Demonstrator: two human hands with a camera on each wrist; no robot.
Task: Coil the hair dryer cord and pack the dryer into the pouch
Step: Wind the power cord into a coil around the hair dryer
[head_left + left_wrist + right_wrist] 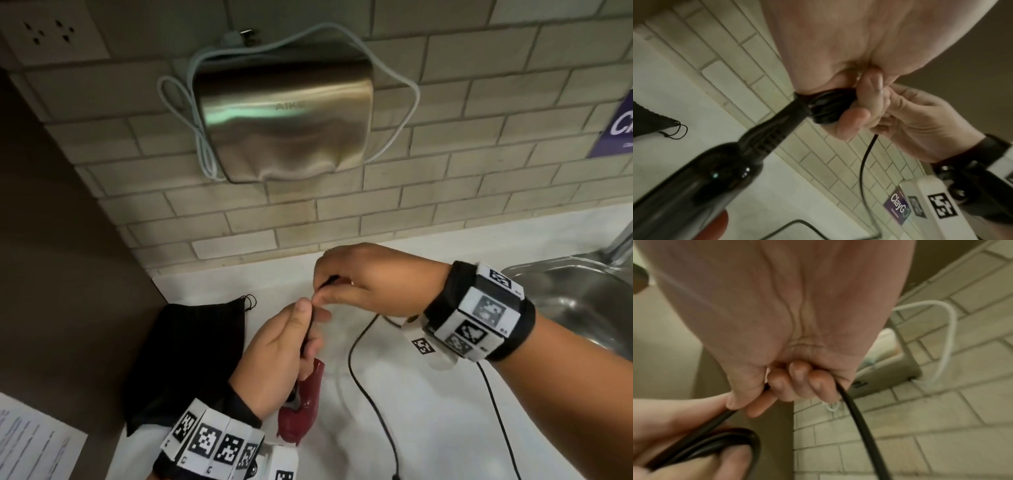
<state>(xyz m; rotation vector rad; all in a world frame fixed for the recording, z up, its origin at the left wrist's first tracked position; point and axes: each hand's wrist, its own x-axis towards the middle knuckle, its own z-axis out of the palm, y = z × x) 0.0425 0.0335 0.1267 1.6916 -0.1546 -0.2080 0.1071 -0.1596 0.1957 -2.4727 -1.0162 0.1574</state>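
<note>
The left grip (pixel 287 342) is clamped on coiled loops of the black cord (pixel 828 107) beside the hair dryer (pixel 301 407), which hangs below it over the desk (pixel 445 411). The right grip (pixel 363 281), fingers curled, pinches the cord just above, thumbs nearly touching. Loose cord trails across the desk toward its near edge. The black pouch (pixel 185 356) lies flat at the desk's left edge.

A wall of pale brick-shaped tiles (pixel 445 164) rises behind a white countertop (pixel 428 411). A brushed-metal hand dryer (pixel 284 116) hangs on it, looped by a white cable (pixel 407 113). A white socket plate (pixel 51 31) sits upper left, a purple sign (pixel 616 126) at right, and a steel sink (pixel 582 301) beside the counter.
</note>
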